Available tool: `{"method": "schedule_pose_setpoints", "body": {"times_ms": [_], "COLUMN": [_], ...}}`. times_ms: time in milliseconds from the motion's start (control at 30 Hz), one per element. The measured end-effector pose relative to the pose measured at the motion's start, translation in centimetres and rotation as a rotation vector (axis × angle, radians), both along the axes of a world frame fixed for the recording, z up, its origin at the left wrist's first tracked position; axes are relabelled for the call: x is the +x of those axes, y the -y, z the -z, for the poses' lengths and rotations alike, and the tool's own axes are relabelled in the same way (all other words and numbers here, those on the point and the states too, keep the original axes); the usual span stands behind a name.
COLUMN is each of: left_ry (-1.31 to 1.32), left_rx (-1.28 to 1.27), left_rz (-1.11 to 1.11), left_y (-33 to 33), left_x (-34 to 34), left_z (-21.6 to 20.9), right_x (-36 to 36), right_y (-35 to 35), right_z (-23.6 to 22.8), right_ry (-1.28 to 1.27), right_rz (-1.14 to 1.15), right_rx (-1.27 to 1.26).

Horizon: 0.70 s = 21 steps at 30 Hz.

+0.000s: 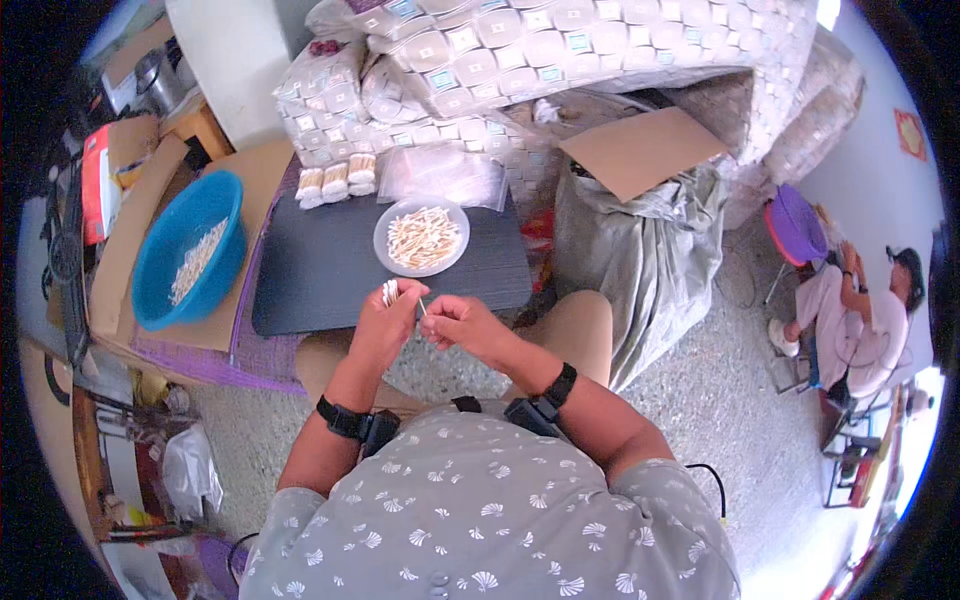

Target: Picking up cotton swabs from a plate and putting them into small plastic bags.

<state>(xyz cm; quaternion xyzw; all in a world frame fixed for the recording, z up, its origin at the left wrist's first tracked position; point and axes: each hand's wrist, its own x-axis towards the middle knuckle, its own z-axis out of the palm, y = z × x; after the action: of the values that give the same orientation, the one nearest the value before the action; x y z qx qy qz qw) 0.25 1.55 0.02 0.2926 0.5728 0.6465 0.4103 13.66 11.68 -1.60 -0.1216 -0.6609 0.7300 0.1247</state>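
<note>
Two hands work close together near the middle of the frame, and from my distant post I'm watching those fingertips. The left hand point(385, 325) is curled closed around a small bunch of cotton swabs point(389, 293), white heads upward. Beside it, the right hand point(465, 328) is drawn into a tight pinch, apparently on a single swab point(422, 306), though at this size I can't swear to how firmly. Just above, the pale bowl point(381, 244) of loose swabs point(424, 238) sits on the dark table point(310, 290), with stacked bundles point(335, 182) up and to its left. For clean handling, I'd want the left grip snug enough to stop fanning, never bending sticks; right fingertips on bare stick, off the cotton; and both hands further over the tabletop, so strays land there.
</note>
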Motion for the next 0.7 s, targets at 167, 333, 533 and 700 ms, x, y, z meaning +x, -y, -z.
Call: {"method": "schedule_pose_setpoints", "body": {"times_ms": [167,333,533,700], "left_ry": [-0.007,0.052,0.064,-0.015], "left_rx": [0.003,0.017,0.030,-0.035], "left_rz": [0.042,0.080,0.082,0.128], "left_y": [-0.3,-0.6,-0.2,-0.6], "left_x": [1.0,1.8,2.3,2.7], "left_z": [0.3,0.1,-0.4,-0.1], "right_x": [0.8,1.6,2.2,3.5], "right_y": [0.3,0.2,-0.5,-0.6], "right_z": [-0.1,0.5,1.0,-1.4], "right_ry": [0.000,-0.085,-0.051,-0.084], "right_rz": [0.066,0.112,0.356,0.492], "right_rx": [-0.105,-0.108,0.173,0.130]}}
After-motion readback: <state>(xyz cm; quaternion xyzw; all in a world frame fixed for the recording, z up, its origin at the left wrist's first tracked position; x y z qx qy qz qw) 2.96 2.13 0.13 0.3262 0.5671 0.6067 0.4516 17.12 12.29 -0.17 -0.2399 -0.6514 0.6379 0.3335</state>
